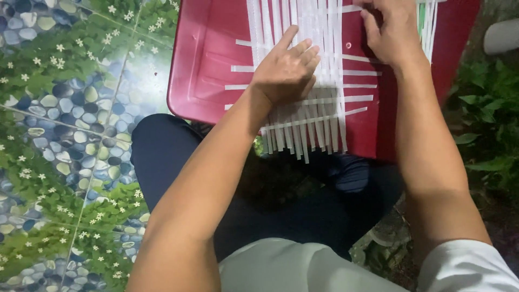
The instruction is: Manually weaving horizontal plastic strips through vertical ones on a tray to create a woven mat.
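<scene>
Hands, left (285, 70) and right (390, 33), press white strips (316, 116), perhaps overhanging red tray (205, 65).

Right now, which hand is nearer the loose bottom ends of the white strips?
Left. The left hand lies flat on the woven white strips just above their loose ends; the right hand works higher, near the red stool's far edge.

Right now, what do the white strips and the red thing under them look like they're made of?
White strips: probably thin plastic strapping, flat, even in width, slightly glossy, woven into a mat; could be coated paper. Red surface: likely moulded plastic, smooth and shiny, with rounded edges and pressed-in contours.
</scene>
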